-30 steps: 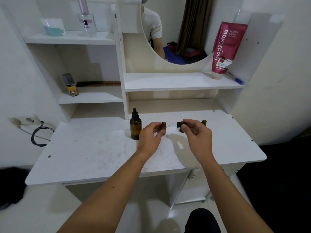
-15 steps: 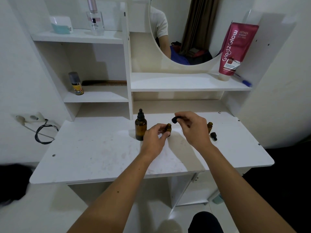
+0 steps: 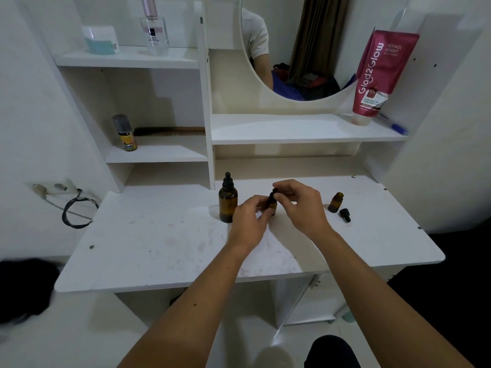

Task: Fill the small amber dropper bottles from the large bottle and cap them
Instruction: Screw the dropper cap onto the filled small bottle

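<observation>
- White desk top (image 3: 159, 248), scuffed with faint reddish marks; a few small dark screw holes near its edges
- On it: the large amber bottle (image 3: 228, 205) with black dropper cap, upright, near the back left of centre; a small amber bottle (image 3: 335, 202), uncapped, upright toward the right; a loose black dropper cap (image 3: 345, 215) lying just beside that bottle
- Middle right shelf (image 3: 292, 130): a red tube (image 3: 378, 75) standing cap-down, leaning against the side panel; a blue pen (image 3: 396, 126) beside it
- Lower left shelf (image 3: 159, 154): a small spray can (image 3: 125, 134); a brown comb (image 3: 170, 131) against the back
- Top left shelf (image 3: 127, 58): a clear perfume bottle (image 3: 154, 30); a white-and-teal container (image 3: 101, 39)
</observation>
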{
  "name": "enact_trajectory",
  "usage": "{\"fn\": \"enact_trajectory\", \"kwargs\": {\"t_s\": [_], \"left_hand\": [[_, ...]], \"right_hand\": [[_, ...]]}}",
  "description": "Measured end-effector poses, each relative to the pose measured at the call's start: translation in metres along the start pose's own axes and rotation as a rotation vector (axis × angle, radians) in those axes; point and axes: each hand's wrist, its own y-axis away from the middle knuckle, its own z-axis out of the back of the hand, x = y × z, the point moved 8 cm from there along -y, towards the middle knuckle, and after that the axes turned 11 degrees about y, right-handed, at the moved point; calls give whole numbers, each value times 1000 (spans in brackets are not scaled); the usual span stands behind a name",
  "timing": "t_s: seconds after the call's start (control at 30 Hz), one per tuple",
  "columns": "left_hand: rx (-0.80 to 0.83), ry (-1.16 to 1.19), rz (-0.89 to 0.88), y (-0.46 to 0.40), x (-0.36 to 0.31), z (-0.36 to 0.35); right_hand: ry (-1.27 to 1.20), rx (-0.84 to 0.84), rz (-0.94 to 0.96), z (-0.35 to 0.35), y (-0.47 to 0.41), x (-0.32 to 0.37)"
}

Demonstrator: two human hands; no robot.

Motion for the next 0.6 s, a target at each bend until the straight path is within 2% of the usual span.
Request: {"fn": "enact_trajectory", "kwargs": {"t_s": [0.13,0.27,0.47,0.6], "left_hand": [[0,7,3,0,1,-1],[-1,2,14,0,0,-1],[5,6,1,0,1,-1],[0,-4,13,-1,1,-1]], "right_hand": [[-18,-34,-14,1,1,-4],[-6,10,-2,-3,2,-6],[-74,-36,-86,1,1,-13],[-77,30,-67,-2,3,-12]]}}
